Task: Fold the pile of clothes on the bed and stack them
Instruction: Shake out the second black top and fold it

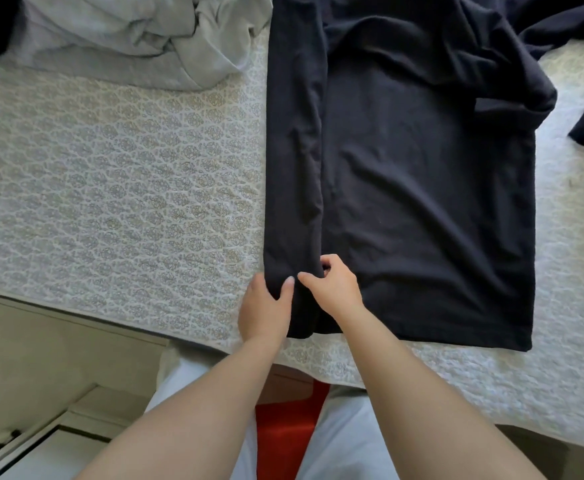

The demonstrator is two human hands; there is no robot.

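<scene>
Dark navy fabric, a long-sleeved top (422,188), is spread flat on the patterned quilt of the bed (117,188), its hem lying near the bed's near edge. One side has been turned inward along its length, so a narrow folded panel (294,161) lies over the body of the garment. The lower end of that panel is pinched by both hands: the left hand (266,306) is curled round its outer edge with the thumb on top, and the right hand (335,289) is clenched on the inner edge just beside it. The grip is judged to serve for aligning the fold with the hem and keeping it straight. The opposite sleeve (512,81) lies bunched and not yet turned in. A crumpled pale grey garment (152,39) waits unfolded further up the bed.
</scene>
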